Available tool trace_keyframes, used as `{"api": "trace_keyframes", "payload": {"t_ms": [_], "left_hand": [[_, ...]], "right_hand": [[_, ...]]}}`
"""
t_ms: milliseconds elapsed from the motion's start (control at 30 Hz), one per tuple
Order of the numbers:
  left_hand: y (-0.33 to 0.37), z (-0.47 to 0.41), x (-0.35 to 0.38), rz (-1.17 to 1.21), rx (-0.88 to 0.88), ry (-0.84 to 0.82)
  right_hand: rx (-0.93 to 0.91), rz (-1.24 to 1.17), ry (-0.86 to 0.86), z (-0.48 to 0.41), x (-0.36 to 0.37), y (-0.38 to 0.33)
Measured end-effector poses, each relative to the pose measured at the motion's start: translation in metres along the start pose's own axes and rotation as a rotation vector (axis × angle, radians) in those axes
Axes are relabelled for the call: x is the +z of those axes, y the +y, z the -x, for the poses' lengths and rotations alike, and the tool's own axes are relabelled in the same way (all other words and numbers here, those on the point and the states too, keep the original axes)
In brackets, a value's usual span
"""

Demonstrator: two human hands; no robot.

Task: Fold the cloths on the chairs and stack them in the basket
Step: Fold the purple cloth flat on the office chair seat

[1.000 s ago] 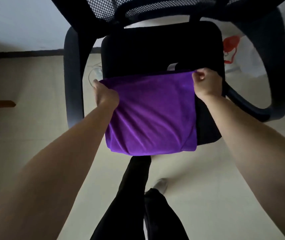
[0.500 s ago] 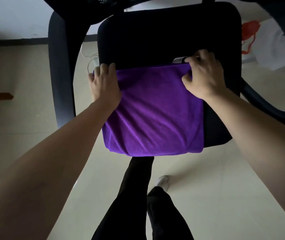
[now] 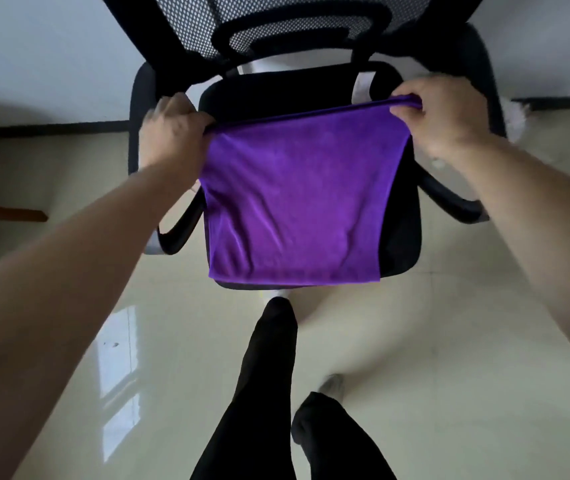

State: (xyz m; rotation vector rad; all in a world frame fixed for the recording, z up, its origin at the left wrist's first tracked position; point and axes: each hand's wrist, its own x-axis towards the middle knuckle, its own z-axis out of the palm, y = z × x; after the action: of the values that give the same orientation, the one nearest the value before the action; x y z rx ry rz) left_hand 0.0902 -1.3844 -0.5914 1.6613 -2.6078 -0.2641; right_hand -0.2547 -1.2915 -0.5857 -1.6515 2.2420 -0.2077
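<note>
A purple cloth (image 3: 297, 206), folded to a rough square, hangs over the seat of a black office chair (image 3: 276, 95). My left hand (image 3: 172, 128) grips its top left corner. My right hand (image 3: 443, 112) pinches the top right corner. The top edge is stretched taut between both hands and lifted off the seat, while the lower edge hangs near the seat's front rim. No basket is in view.
The chair has a mesh backrest (image 3: 287, 26) and curved black armrests (image 3: 456, 199) on both sides. My legs in black trousers (image 3: 263, 393) stand on the glossy pale tiled floor (image 3: 450, 358). A wooden furniture piece (image 3: 10, 214) lies at the far left by the white wall.
Both hands went from pressing flat on the cloth's top edge to gripping its corners and lifting it off the seat. The view pulled back, so the backrest shows again.
</note>
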Motion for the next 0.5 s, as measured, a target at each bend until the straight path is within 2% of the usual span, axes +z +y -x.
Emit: {"api": "trace_keyframes", "payload": {"t_ms": [133,267,367,500], "left_hand": [[0.013,0.005,-0.066,0.027,-0.012,0.223],[0.04,0.029,-0.128,0.021,0.033,0.373],[0.05,0.062,-0.137,0.019,0.152,0.427],[0.049,0.114,-0.1,-0.066,0.264,0.399]], "right_hand": [[-0.007,-0.041,0.259,0.022,-0.071,-0.004],[-0.047,-0.057,0.382,0.058,-0.132,-0.007],[-0.06,-0.078,0.377,0.091,-0.146,-0.001],[-0.077,-0.047,0.305,0.14,-0.119,0.018]]}}
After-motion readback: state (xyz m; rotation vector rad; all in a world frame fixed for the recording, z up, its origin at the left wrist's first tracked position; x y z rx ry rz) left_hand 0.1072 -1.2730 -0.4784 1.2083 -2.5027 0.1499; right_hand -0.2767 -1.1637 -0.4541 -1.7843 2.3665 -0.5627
